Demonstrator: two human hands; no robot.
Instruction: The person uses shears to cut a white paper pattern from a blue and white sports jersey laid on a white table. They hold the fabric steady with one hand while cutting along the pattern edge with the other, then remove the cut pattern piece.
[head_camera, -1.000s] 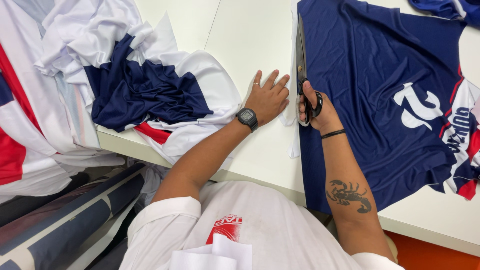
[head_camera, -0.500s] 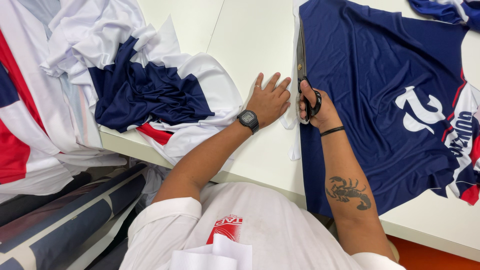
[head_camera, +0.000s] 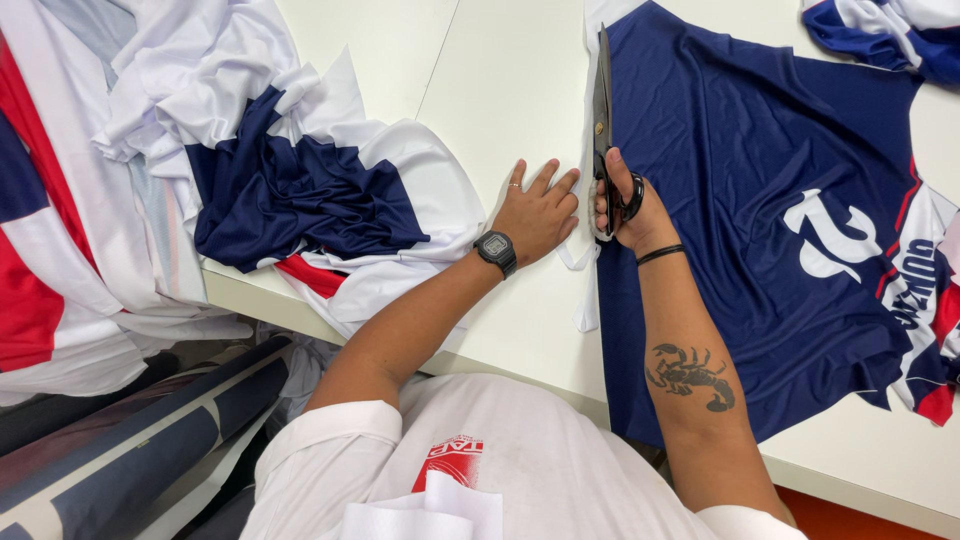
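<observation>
On white table (head_camera: 500, 90), right hand (head_camera: 628, 205) gripping scissors (head_camera: 603, 110), navy fabric (head_camera: 740, 200)

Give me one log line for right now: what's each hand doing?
right hand: grip shut on scissors, blades along white edge of navy fabric panel | left hand: flat on white table, empty
</observation>
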